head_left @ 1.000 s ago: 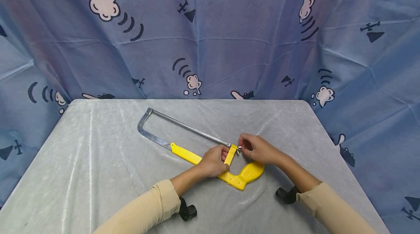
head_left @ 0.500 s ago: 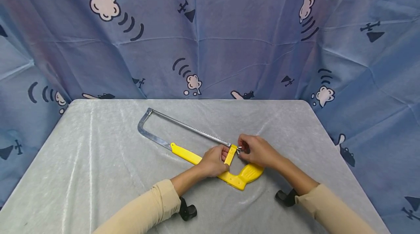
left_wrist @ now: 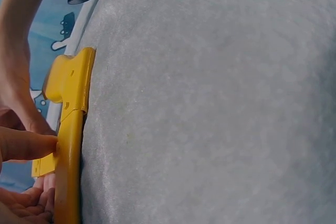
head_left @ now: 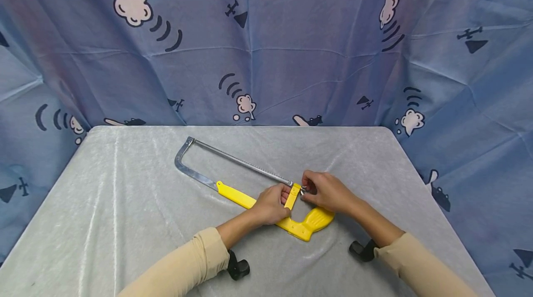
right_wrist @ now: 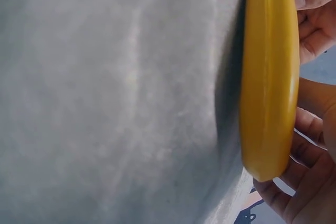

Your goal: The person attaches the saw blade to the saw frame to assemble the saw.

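A hacksaw with a yellow frame (head_left: 235, 196) and a yellow handle (head_left: 319, 219) lies across the cloth, its silver blade (head_left: 243, 163) toward the far side. My left hand (head_left: 272, 204) grips the yellow frame beside the short upright arm (head_left: 292, 197) near the handle; in the left wrist view its thumb (left_wrist: 29, 144) presses on the yellow frame. At the blade's near end, my right hand (head_left: 329, 190) pinches a small silver wing nut (head_left: 303, 190) between thumb and forefinger. The right wrist view shows the handle (right_wrist: 270, 77) in front, partly covering both hands.
Grey-white plush cloth covers the table (head_left: 137, 223). A blue patterned curtain (head_left: 266, 24) hangs behind and at the sides. Black wrist mounts (head_left: 238, 267) sit under both forearms, near the beige sleeves.
My right hand has shifted slightly and its thumb and forefinger have closed in on the wing nut, whose wings have turned. The hacksaw and my left hand stay in place.
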A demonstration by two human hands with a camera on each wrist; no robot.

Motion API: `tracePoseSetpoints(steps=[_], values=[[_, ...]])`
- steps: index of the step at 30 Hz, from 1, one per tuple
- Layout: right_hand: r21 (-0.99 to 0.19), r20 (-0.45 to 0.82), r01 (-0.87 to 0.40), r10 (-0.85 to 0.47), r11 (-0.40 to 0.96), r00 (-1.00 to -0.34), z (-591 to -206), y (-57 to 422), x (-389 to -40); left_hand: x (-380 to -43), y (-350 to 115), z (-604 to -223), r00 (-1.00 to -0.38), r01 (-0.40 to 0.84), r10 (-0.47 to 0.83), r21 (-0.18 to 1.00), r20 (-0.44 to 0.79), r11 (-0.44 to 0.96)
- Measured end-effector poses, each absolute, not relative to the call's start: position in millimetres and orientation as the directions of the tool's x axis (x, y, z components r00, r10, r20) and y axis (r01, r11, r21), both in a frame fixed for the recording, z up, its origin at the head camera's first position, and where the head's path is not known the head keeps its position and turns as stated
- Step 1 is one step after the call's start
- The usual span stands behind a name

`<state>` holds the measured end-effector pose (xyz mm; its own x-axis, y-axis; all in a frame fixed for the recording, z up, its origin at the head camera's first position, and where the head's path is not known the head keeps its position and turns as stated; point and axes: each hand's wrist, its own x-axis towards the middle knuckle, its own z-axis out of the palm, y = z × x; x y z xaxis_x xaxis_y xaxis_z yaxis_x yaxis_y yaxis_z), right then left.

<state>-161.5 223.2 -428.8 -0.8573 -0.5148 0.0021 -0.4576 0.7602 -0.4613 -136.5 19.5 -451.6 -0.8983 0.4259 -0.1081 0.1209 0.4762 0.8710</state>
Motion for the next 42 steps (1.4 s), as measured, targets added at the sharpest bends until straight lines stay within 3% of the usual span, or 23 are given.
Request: tracePoseSetpoints(steps=[19, 42], values=[[-0.650, -0.110, -0.388, -0.585, 0.654, -0.803, -428, 231, -166, -137, 19, -450, -0.897, 0.113, 0.425, 0.866, -0.122, 0.487], [-0.667, -0.166, -0.375, -0.619, 0.644, -0.767, -426, 230, -173, -136, 19, -451, -0.899, 0.118, 0.422, 0.862, -0.118, 0.493]])
